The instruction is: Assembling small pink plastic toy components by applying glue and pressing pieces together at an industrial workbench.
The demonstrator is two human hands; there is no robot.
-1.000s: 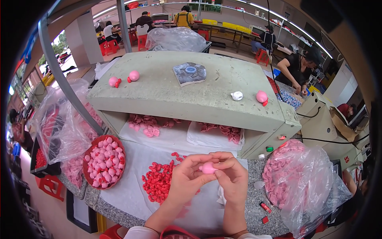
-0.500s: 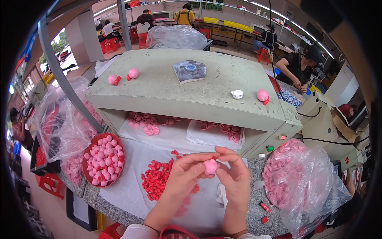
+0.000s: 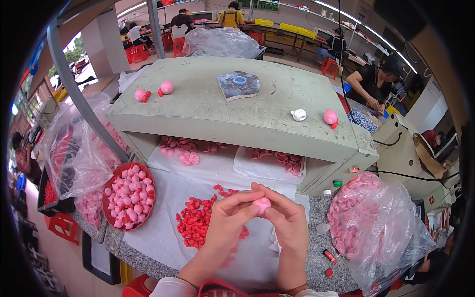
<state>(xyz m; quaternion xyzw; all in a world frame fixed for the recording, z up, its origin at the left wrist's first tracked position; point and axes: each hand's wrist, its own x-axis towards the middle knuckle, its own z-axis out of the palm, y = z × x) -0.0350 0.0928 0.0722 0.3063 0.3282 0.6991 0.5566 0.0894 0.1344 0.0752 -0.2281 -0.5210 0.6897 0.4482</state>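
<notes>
Both hands are meeting over the white sheet (image 3: 163,232) near the front edge of the stone countertop (image 3: 316,257). The left hand (image 3: 225,225) and the right hand (image 3: 287,225) are both closing their fingertips on one small pink ball (image 3: 261,204), held between them just above the sheet; whether a red piece is already going into it is too small to tell.

Judging by how things are lying, the work is somewhere in the middle. A red round tray (image 3: 129,195) at the left edge of the countertop is sitting heaped with pink balls, and a loose pile of small red pieces (image 3: 195,222) is spreading on the sheet just left of the hands, so plenty of parts are waiting. More pink pieces are lying under the grey-green machine hood (image 3: 222,114), and a clear bag of pink pieces (image 3: 376,222) is standing at the right edge. A few pink balls with red parts are resting on top of the hood.
</notes>
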